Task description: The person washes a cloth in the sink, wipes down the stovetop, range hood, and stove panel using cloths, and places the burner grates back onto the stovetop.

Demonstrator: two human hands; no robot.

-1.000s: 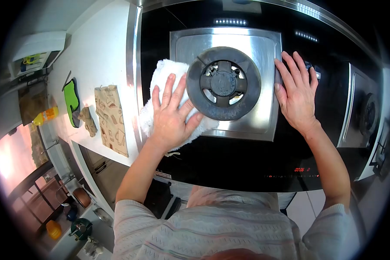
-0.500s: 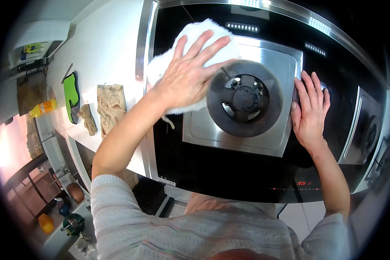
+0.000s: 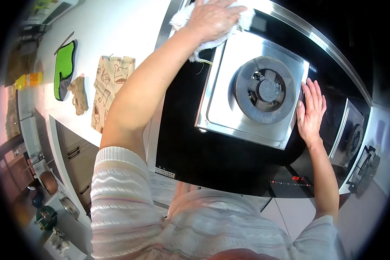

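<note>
My left hand [image 3: 213,21] presses a fluffy white cloth [image 3: 200,52] onto the far left part of a black glass cooktop [image 3: 182,143]; part of the hand meets the top of the view. A square stainless-steel burner plate [image 3: 221,104] with a dark round burner ring [image 3: 247,97] lies askew on the glass. Along the plate's right edge rests my right hand [image 3: 312,115], fingers stretched out and thumb apart, holding nothing. A loose thread hangs from the cloth near the plate's upper left corner.
On the white counter at left lie a patterned brown cloth [image 3: 112,86], a small crumpled brown piece [image 3: 78,96] and a green-and-grey mitt-like item [image 3: 65,65]. A yellow bottle [image 3: 29,80] is farther left. Another steel burner section [image 3: 349,130] is at right. Red lit digits [image 3: 295,178] show near the front edge.
My left hand has moved the white cloth away from beside the burner to the cooktop's far left corner. My right hand stays at the plate's edge. The camera view has shifted.
</note>
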